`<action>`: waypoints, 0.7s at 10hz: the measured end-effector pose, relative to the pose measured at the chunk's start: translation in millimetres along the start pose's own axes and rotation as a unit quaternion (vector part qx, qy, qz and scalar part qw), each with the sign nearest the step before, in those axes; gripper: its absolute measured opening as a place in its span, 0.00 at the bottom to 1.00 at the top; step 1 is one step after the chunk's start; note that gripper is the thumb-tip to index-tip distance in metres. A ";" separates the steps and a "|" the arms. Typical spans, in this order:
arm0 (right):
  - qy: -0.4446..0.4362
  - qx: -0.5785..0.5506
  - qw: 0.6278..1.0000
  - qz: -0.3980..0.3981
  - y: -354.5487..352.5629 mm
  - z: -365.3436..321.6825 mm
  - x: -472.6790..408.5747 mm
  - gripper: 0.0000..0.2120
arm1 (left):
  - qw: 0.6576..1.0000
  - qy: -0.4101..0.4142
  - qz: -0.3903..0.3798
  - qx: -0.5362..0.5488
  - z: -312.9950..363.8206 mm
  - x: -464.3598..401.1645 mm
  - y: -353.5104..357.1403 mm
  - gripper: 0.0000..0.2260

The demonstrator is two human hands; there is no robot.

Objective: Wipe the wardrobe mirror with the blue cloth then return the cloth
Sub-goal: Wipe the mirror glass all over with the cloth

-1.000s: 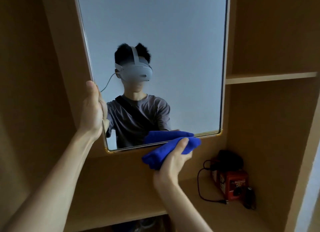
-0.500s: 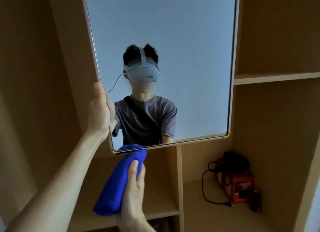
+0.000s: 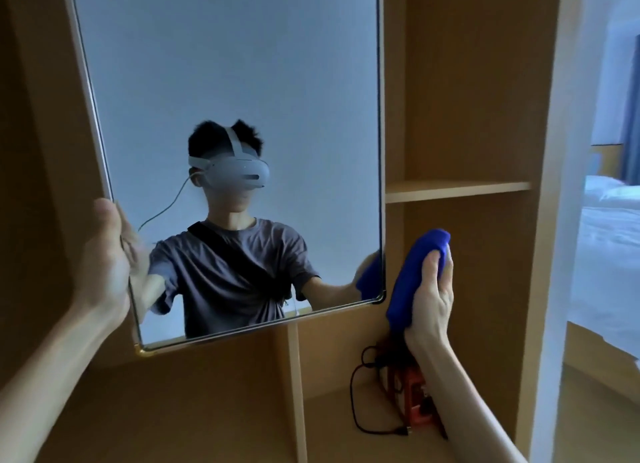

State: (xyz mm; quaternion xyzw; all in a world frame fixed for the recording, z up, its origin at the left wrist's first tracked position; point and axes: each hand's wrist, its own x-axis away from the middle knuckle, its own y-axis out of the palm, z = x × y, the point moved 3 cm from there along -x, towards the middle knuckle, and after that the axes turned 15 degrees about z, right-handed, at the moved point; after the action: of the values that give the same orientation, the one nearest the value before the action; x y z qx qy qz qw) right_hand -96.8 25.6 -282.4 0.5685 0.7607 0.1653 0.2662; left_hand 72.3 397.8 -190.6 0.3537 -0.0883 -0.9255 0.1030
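The wardrobe mirror (image 3: 225, 64) is a tall frameless panel tilted out from the wooden wardrobe, showing a reflected person with a headset. My left hand (image 3: 107, 254) grips the mirror's left edge near its lower corner. My right hand (image 3: 433, 289) holds the folded blue cloth (image 3: 414, 275) just to the right of the mirror's lower right corner, off the glass, in front of the open shelf bay. The cloth's reflection shows at the mirror's right edge.
A wooden shelf (image 3: 457, 187) crosses the right bay. Below it, on the lower shelf, stands a red device (image 3: 417, 403) with a black cable (image 3: 360, 400), partly hidden by my right forearm. A vertical divider (image 3: 298, 386) stands under the mirror. A bed (image 3: 609, 241) shows at far right.
My right hand has carried the blue cloth from below the mirror's lower left corner across to the right, past the lower right corner. My left hand keeps its grip on the mirror's edge.
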 end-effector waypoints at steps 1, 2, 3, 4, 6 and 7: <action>-0.019 0.021 0.998 -0.052 16.7 -21.1 -22.6 0.18 | 0.999 -0.011 0.051 0.014 17.3 13.9 5.2 0.24; -0.010 0.060 0.989 -0.136 31.6 -16.9 -14.3 0.12 | 0.994 -0.005 0.106 0.025 11.9 10.7 8.2 0.23; -0.027 0.068 0.987 -0.146 37.9 -17.6 -11.2 0.15 | 0.986 -0.008 0.164 0.013 6.6 6.3 11.3 0.15; -0.065 0.077 0.988 -0.119 49.2 -30.9 -14.9 0.16 | 0.990 -0.021 0.135 0.020 2.7 5.8 10.8 0.23; -0.156 0.093 0.979 -0.090 99.6 -100.9 -27.5 0.14 | 0.987 -0.042 0.158 -0.004 -2.0 6.8 11.0 0.24; -0.165 0.096 0.978 -0.084 103.1 -101.4 -27.7 0.17 | 0.989 -0.026 0.138 -0.049 8.0 15.8 8.4 0.27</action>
State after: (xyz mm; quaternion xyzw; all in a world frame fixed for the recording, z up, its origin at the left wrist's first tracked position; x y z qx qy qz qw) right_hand -71.0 35.2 -137.8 0.5446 0.7639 -0.0271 0.3451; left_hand 56.5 386.4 -192.7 0.3087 -0.0938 -0.9143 0.2448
